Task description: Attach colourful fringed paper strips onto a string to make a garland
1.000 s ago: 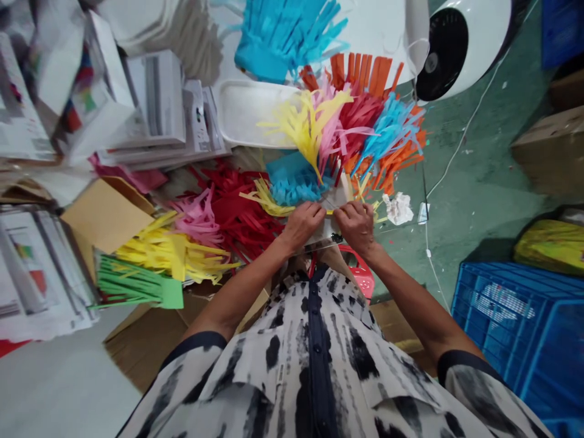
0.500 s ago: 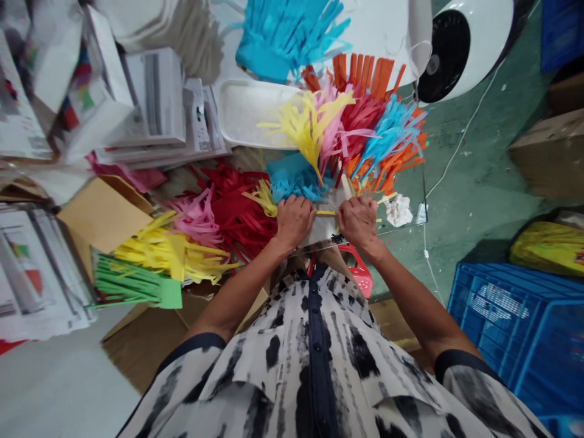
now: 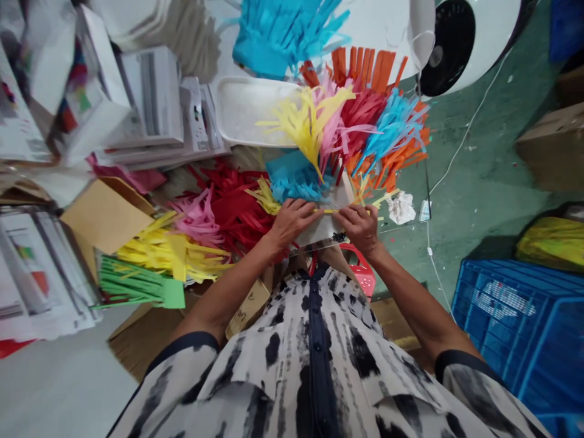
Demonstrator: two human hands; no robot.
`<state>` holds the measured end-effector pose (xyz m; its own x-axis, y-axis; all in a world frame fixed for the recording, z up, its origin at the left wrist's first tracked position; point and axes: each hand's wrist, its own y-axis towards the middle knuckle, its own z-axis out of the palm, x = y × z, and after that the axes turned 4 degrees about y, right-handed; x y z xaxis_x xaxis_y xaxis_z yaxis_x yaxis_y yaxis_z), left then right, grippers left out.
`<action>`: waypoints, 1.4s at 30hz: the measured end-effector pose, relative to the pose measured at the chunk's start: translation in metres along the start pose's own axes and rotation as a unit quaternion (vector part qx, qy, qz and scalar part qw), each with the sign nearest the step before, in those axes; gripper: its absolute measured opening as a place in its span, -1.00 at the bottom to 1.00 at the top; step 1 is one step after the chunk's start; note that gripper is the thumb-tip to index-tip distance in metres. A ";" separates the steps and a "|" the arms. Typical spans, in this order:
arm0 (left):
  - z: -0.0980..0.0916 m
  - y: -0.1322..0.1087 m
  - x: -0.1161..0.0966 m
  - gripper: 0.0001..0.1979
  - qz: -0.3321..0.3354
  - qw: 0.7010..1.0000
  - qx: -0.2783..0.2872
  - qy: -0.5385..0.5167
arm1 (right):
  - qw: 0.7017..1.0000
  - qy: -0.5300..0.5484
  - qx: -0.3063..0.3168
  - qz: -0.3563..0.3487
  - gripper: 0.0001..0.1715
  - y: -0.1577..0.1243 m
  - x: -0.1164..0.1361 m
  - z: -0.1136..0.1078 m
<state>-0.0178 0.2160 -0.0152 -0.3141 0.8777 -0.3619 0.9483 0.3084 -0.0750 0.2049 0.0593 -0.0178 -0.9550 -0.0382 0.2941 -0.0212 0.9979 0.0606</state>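
A speckled green-painted floor (image 3: 483, 158) surrounds a crowded patch of flattened cardboard (image 3: 141, 344) and paper.

A narrow yellow paper strip (image 3: 329, 210) runs nearly level between the two hands, just above a pale flat sheet (image 3: 319, 228). The left hand (image 3: 292, 222) lies palm down with its fingers closed on one end of the strip. The right hand (image 3: 360, 226) pinches the other end between thumb and bent fingers. Both forearms angle inward from the dark-trimmed sleeves of a black-and-white blotched shirt (image 3: 314, 365).

A bunch of blue fringed paper (image 3: 296, 184) touches the left hand's fingertips (image 3: 314, 210). Beyond it, a dense fan of yellow, pink, red, blue and orange paper fringes (image 3: 351, 125) splays out, its thin cut strips curling at the tips. A white plastic tray (image 3: 246, 112) sits just beside that fan.

To the left lie red paper fringes (image 3: 232, 207), pink fringes (image 3: 196, 222), yellow fringes (image 3: 176, 255) and green fringes (image 3: 137, 291), near stacks of printed sheets (image 3: 150, 106). Crumpled white paper (image 3: 400, 207) lies just right of the right hand. Farther right stands a blue plastic crate (image 3: 515, 328).
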 end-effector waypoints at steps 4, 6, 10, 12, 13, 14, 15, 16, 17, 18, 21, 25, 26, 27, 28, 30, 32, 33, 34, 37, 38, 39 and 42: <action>-0.008 -0.002 0.001 -0.58 0.017 0.999 0.007 0.027 | 0.999 -0.028 -0.026 -0.036 -0.64 -0.011 -0.008 -0.007; -0.010 -0.002 0.001 -0.59 0.019 0.999 0.001 0.032 | 0.998 -0.034 -0.040 -0.045 -0.66 -0.009 -0.006 -0.012; -0.007 -0.001 -0.010 -0.66 0.041 0.999 -0.012 0.001 | 1.000 -0.026 0.003 -0.006 -0.74 0.009 0.009 -0.019; -0.004 -0.002 -0.020 -0.68 0.042 0.999 -0.020 -0.014 | 0.999 -0.023 0.032 0.011 -0.74 0.015 0.015 -0.021; -0.002 -0.005 -0.025 -0.68 0.038 0.999 -0.024 -0.018 | 0.999 -0.022 0.043 0.011 -0.73 0.014 0.018 -0.021; 0.001 -0.008 -0.031 -0.68 0.032 0.999 -0.028 -0.020 | 0.998 -0.020 0.053 0.006 -0.73 0.012 0.020 -0.022; 0.003 -0.012 -0.036 -0.67 0.030 0.999 -0.030 -0.023 | 0.998 -0.018 0.060 -0.003 -0.73 0.008 0.021 -0.022; 0.007 -0.017 -0.041 -0.67 0.030 0.999 -0.031 -0.026 | 0.998 -0.018 0.065 -0.012 -0.73 0.002 0.023 -0.022; 0.010 -0.022 -0.045 -0.68 0.030 0.999 -0.031 -0.030 | 0.997 -0.018 0.069 -0.019 -0.73 -0.005 0.026 -0.022; 0.014 -0.027 -0.048 -0.68 0.032 0.998 -0.031 -0.036 | 0.997 -0.017 0.070 -0.020 -0.72 -0.013 0.029 -0.021; 0.025 -0.039 -0.056 -0.70 0.046 0.997 -0.040 -0.051 | 0.998 -0.009 0.065 0.002 -0.75 -0.033 0.040 -0.018; 0.033 -0.045 -0.063 -0.72 0.072 0.995 -0.053 -0.048 | 0.999 0.004 0.047 0.005 -0.79 -0.048 0.054 -0.012; 0.033 -0.046 -0.064 -0.73 0.075 0.995 -0.052 -0.046 | 0.999 0.004 0.043 0.000 -0.79 -0.050 0.056 -0.010; 0.033 -0.046 -0.065 -0.75 0.076 0.995 -0.050 -0.047 | 0.999 0.000 0.041 -0.007 -0.78 -0.051 0.058 -0.009; 0.032 -0.047 -0.067 -0.76 0.074 0.995 -0.047 -0.050 | 0.999 -0.007 0.041 -0.013 -0.77 -0.052 0.059 -0.008; 0.030 -0.047 -0.070 -0.77 0.062 0.995 -0.047 -0.057 | 0.998 -0.021 0.045 -0.029 -0.73 -0.054 0.059 -0.008; 0.026 -0.046 -0.073 -0.79 0.044 0.996 -0.058 -0.053 | 0.998 -0.032 0.044 -0.041 -0.70 -0.053 0.059 -0.013; 0.023 -0.045 -0.075 -0.80 0.031 0.996 -0.064 -0.049 | 0.998 -0.037 0.042 -0.040 -0.70 -0.053 0.060 -0.018; 0.019 -0.043 -0.076 -0.81 0.018 0.997 -0.066 -0.045 | 0.998 -0.042 0.037 -0.034 -0.71 -0.051 0.061 -0.024; -0.004 -0.035 -0.080 -0.81 -0.015 0.997 -0.064 -0.039 | 0.999 -0.052 0.011 -0.008 -0.78 -0.042 0.065 -0.050; -0.015 -0.032 -0.081 -0.81 -0.017 0.997 -0.064 -0.036 | 0.999 -0.052 -0.004 -0.002 -0.80 -0.036 0.066 -0.059; -0.028 -0.028 -0.082 -0.80 -0.014 0.997 -0.067 -0.033 | 0.999 -0.050 -0.022 -0.001 -0.81 -0.030 0.068 -0.069; -0.070 -0.018 -0.084 -0.73 -0.019 0.995 -0.088 -0.051 | 0.996 -0.051 -0.071 0.001 -0.81 -0.007 0.073 -0.098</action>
<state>-0.0117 0.1618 0.0813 -0.3347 0.8253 -0.4549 0.9102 0.4080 0.0705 0.1642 0.0441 0.0968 -0.9803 -0.0227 0.1963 0.0168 0.9802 0.1971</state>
